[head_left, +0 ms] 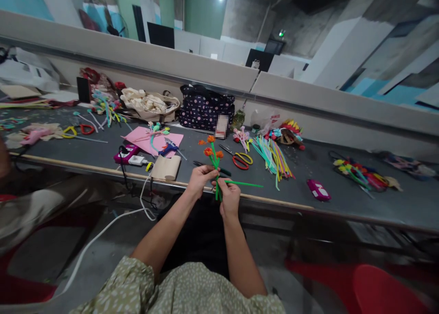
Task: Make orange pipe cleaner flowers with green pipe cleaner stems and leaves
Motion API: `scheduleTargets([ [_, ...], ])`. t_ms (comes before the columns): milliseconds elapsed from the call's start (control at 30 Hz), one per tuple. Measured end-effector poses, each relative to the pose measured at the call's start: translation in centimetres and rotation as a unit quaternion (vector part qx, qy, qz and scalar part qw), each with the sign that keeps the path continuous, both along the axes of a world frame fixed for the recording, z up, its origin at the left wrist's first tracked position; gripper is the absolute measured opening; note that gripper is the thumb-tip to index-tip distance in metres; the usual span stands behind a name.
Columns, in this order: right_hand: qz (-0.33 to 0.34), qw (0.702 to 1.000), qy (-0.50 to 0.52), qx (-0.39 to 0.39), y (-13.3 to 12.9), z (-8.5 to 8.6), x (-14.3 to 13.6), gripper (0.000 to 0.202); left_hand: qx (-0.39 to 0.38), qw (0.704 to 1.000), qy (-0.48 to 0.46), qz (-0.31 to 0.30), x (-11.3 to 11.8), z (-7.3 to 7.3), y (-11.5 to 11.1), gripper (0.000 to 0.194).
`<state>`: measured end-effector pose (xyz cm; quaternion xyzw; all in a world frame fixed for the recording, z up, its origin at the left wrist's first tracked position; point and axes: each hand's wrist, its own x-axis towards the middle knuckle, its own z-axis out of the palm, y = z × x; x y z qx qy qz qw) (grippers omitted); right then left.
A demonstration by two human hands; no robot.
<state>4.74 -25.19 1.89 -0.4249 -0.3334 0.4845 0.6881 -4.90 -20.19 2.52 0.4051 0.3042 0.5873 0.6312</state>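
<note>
At the front of the dark tabletop (302,167), your left hand (201,179) pinches the fuzzy green-stemmed flower bunch (215,162), orange heads ruffled; your right hand (230,195), fingers closed on the lower stems. Beyond: metal scissors (236,155), looped red-and-yellow handles; pale packet (222,124), print blurred.

Green-stemmed orange flowers (208,152) stand nearly upright in the hands (200,179)

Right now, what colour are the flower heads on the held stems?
Orange; the flower heads show best in head view.
</note>
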Motion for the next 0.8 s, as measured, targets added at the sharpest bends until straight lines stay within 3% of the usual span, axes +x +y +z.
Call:
scheduleTargets([
  [233, 0.056, 0.995, 0.074, -0.025, -0.2, 0.5, -0.2, 0.018, -0.051, 0.995, -0.081, -0.042, -0.1, 0.3, -0.3, 0.032],
  [533, 0.095, 0.991, 0.09, -0.021, -0.4, 0.2, -0.6, 0.018, -0.062, 0.991, -0.097, -0.062, -0.4, 1.0, -1.0, 0.032],
  [667, 0.029, 0.999, 0.042, 0.005, -0.4, 0.0, -1.1, 0.02, -0.077, 0.992, -0.09, -0.039, -0.3, 0.6, -0.8, 0.033],
  [800, -0.067, 0.993, -0.082, 0.046, -0.6, -0.2, -1.4, 0.023, -0.064, 0.996, -0.057, -0.016, -0.2, 0.4, -0.8, 0.033],
])
